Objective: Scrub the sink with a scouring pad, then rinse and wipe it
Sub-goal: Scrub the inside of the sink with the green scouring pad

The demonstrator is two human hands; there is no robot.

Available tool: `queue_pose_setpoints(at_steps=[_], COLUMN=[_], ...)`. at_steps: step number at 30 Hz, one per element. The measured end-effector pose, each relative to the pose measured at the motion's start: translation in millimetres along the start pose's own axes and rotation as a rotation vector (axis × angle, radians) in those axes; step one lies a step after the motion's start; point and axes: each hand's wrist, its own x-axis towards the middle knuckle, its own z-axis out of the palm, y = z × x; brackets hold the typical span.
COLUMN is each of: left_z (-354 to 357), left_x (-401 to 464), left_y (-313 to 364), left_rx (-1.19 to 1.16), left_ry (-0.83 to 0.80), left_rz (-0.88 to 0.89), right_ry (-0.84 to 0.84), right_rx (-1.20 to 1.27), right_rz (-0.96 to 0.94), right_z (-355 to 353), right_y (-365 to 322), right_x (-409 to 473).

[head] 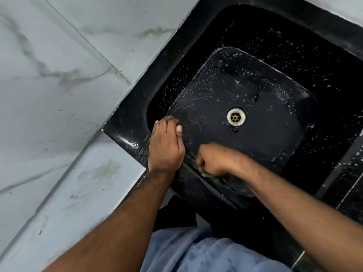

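Fingers [200, 163] of the right hand [214, 160] clamped the soft, soapy pad [213, 178]; left hand [167, 144] lay flat beside, fingers together, on the sink [125, 132] rim.

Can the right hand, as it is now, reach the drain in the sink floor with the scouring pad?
Probably yes. The right hand grips the green scouring pad at the near wall of the sink, and only bare, soapy floor lies between it and the drain. The left hand rests aside.
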Motion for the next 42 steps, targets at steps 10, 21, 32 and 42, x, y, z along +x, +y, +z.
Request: queue_pose_setpoints(at_steps=[10,21,32,42], left_z=[1,-35,-28,-25], left_x=[-2,14,29,31], left_y=[-2,-54,-85,-89], left_rx=[-0.03,-0.034,0.0,0.04], left_ry=[-0.008,0.081,0.121,0.096], left_rz=[-0.018,-0.039,-0.128,-0.084], right_ry=[-0.06,-0.015,0.157,0.458], right_rx=[-0.103,-0.137,0.145,1.051], right_rz=[0.155,0.141,0.251,0.412], right_z=[33,35,-6,-52], right_y=[1,-17,-32,-60], right_x=[20,49,95,145])
